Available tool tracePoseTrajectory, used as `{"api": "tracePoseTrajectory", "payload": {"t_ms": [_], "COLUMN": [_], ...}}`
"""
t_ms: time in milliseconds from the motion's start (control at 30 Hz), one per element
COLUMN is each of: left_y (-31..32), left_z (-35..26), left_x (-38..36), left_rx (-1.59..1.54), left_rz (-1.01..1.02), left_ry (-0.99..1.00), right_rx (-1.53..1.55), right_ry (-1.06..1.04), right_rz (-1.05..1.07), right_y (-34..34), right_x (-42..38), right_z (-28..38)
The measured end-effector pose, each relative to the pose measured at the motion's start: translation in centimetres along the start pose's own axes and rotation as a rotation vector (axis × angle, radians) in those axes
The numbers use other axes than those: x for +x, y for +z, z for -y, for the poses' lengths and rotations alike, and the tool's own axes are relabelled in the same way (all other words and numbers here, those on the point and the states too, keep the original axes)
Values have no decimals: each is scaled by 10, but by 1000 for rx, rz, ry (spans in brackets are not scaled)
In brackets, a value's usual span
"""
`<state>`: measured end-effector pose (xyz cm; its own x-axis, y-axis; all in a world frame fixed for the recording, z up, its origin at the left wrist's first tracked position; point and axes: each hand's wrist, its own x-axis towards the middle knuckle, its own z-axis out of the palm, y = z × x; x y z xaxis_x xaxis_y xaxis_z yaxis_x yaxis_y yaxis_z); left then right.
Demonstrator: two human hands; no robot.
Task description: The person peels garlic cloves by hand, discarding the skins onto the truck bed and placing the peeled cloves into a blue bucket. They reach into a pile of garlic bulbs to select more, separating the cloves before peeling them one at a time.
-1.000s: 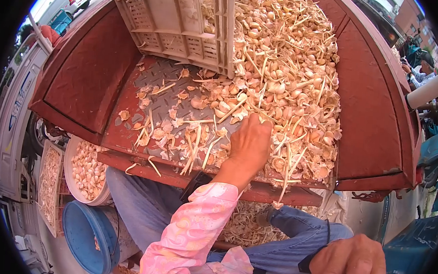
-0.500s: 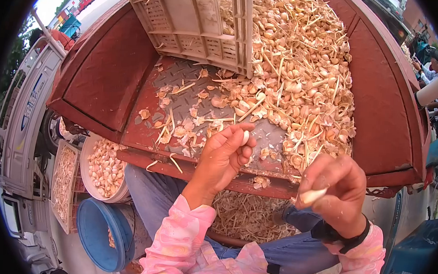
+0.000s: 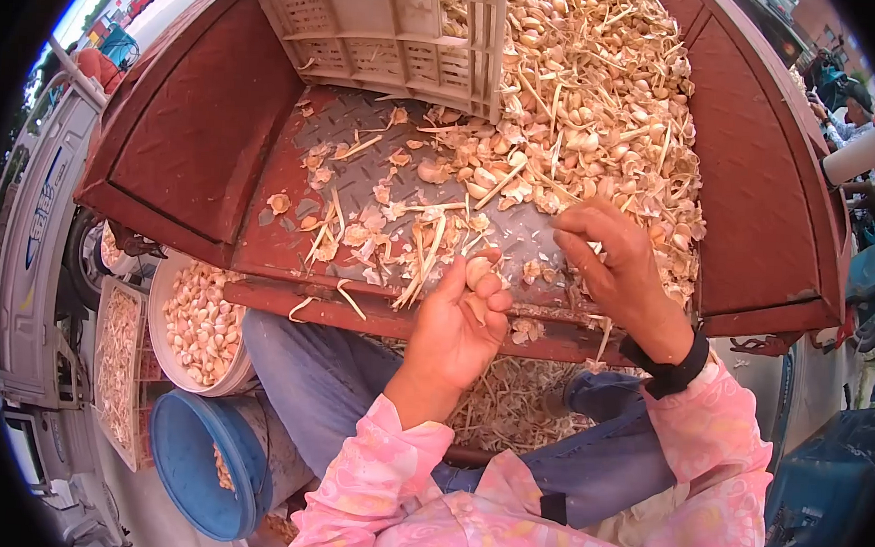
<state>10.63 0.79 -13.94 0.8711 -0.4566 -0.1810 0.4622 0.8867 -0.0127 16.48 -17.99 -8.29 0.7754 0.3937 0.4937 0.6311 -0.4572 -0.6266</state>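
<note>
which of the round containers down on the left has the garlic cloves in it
The white bucket beside the person's knee: it is filled with peeled cloves. The blue bucket below it shows mostly its bare blue inside.

From my remote seat, the beige slatted plastic crate [image 3: 392, 30] runs off the top edge, so I can't see its far side. The heap of loose garlic cloves and dry stalks [image 3: 589, 92] is cut there too. My right hand [image 3: 613, 264] covers whatever its fingertips pinch; I can't tell what. The white round bucket of cloves [image 3: 199, 324] is partly hidden behind the rust-red metal tray [image 3: 195, 148]. The people at top right are too small and blurred to make out.
</note>
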Motion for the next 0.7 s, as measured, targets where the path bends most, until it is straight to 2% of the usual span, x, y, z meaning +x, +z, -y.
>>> {"api": "tracePoseTrajectory", "payload": {"t_ms": [33,100,200,267,333,367,433,467,500,533,600,667,700], "left_y": [13,37,25,-4,-26,-54,-108,-97,-74,-59,-46,-8,2], "left_z": [-10,-45,-133,-199,-237,-268,-320,-310,-285,-268,-245,-190,-169], "left_x": [-11,-45,-112,-156,-174,-193,-224,-219,-208,-201,-193,-161,-149], "left_rx": [11,37,364,702,909,974,1104,1075,1044,1009,917,823,709], "left_rz": [-29,-19,28,-276,-822,-899,-1044,-1074,-1108,-1144,-798,-516,-394], "left_ry": [74,238,645,977,1192,1198,1209,1274,1337,1399,1309,1151,994], "right_rx": [-142,-259,-422,-423,-474,-482,-454,-442,-410,-370,-289,-316,-331], "right_ry": [99,108,145,195,172,203,82,24,50,40,15,101,146], "right_rz": [13,13,83,164,215,256,257,259,334,319,294,273,261], "right_y": [-9,-18,-16,-11,-5,-1,9,12,14,15,18,14,12], "right_x": [4,4,4,6,11,14,15,15,18,18,17,19,19], "right_z": [-16,-43,-55,-59,-55,-54,-57,-57,-54,-52,-46,-44,-41]}}
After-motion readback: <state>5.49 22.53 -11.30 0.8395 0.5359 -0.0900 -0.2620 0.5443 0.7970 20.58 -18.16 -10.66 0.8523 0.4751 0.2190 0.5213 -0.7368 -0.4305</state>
